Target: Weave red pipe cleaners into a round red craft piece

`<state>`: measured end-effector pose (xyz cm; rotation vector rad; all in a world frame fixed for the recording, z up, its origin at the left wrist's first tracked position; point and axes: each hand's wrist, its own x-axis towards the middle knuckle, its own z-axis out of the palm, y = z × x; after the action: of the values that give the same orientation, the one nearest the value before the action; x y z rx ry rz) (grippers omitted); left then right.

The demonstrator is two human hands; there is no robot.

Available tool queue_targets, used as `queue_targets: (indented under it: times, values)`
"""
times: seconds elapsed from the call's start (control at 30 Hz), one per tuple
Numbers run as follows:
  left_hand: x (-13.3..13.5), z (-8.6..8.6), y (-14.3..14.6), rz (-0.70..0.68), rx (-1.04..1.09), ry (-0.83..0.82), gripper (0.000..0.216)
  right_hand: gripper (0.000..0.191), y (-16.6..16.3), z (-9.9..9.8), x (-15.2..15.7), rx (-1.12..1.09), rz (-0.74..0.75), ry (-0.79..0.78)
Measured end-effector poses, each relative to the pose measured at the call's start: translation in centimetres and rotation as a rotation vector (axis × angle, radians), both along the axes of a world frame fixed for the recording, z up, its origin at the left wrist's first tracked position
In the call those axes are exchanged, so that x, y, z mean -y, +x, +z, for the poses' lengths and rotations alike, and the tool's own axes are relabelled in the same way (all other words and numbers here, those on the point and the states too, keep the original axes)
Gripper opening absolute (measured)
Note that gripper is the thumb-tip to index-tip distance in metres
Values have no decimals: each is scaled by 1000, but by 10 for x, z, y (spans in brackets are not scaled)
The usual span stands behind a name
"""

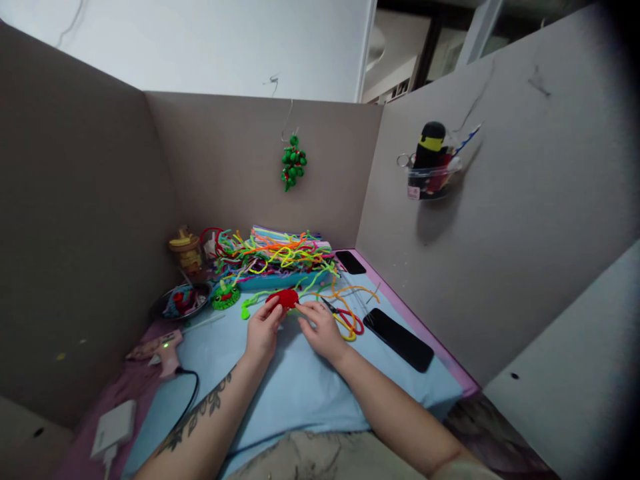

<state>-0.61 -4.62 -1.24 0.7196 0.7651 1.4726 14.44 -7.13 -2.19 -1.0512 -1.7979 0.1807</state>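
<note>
A flat red oval piece (287,298), fuzzy like pipe cleaner, is held just above the blue cloth. My left hand (263,328) pinches its left side between thumb and fingers. At its right edge are the fingertips of my right hand (321,328), closed on that edge as far as I can see; the exact contact is too small to make out. Scissors (356,323) with red and yellow handles lie just right of my right hand. Green fuzzy stems (246,311) lie beyond my left hand, near a green round piece (226,296) with red details.
A blue tray (277,281) heaped with colourful pipe cleaners stands at the back. To the right lie a large phone (399,339) and a smaller one (351,262). Left are a bowl (184,300), a corded pink glue gun (169,352) and a white adapter (114,427). Partitions enclose the table.
</note>
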Motion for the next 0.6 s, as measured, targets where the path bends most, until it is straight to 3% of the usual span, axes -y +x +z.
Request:
queue_targets:
  times: [0.47,0.6]
  values:
    - [3,-1,1,-44,7,4,42,38,0,0,-3,46,-28,6]
    - [1,-4,1,-58,3,13,39,33,-1,-6,-7,-49,-50,-82]
